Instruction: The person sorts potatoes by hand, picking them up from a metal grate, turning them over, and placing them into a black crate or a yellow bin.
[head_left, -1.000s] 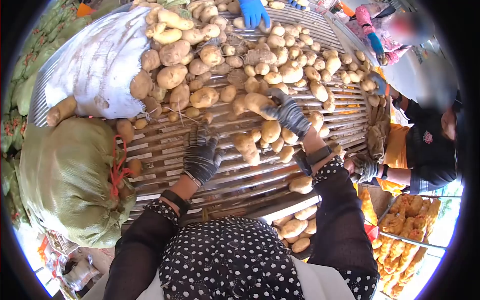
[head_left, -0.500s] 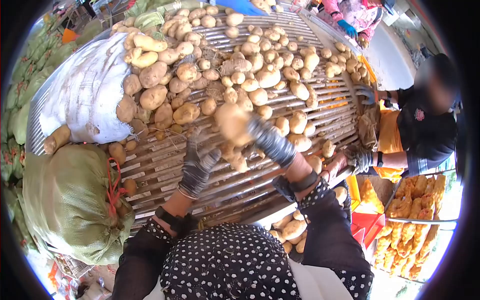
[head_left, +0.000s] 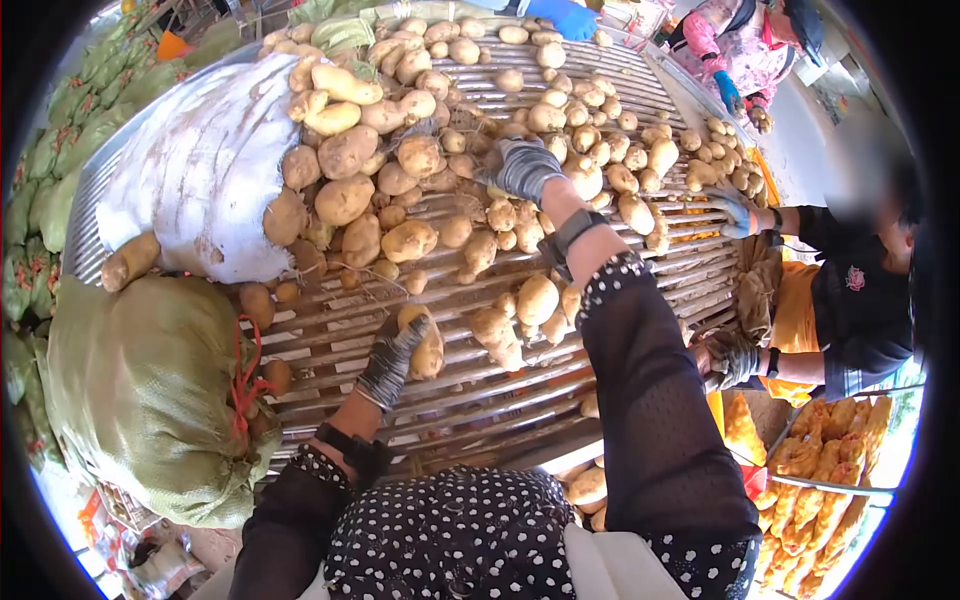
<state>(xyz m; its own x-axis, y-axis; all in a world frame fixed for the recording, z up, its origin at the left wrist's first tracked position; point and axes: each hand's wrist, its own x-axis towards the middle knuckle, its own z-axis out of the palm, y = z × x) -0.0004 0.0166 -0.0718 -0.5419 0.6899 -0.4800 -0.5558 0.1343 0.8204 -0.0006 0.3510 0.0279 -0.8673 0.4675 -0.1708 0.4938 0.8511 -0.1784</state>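
My left hand [head_left: 391, 362], in a grey-striped dark glove, closes against an oblong potato [head_left: 428, 350] near the front of the slatted metal table [head_left: 480, 410]. Its thumb lies over the potato. My right hand [head_left: 527, 170], gloved alike, is stretched over the potato pile farther back, fingers apart and pointing left. Its fingertips touch the pile, and what lies under the palm is hidden. A knobbly potato [head_left: 497, 338] and a rounder potato [head_left: 537, 299] lie between my hands, nearer the front.
At left are a white woven sack [head_left: 190, 170] and a full green sack [head_left: 140, 390]. A co-worker in black [head_left: 860, 270] has gloved hands at the table's right edge. Another person in pink [head_left: 735, 50] stands beyond. Bagged potatoes [head_left: 825, 480] stand at lower right.
My right hand has moved from mid-table, where it held a potato, to the pile farther back. My left hand has closed on a potato. The view has shifted slightly.
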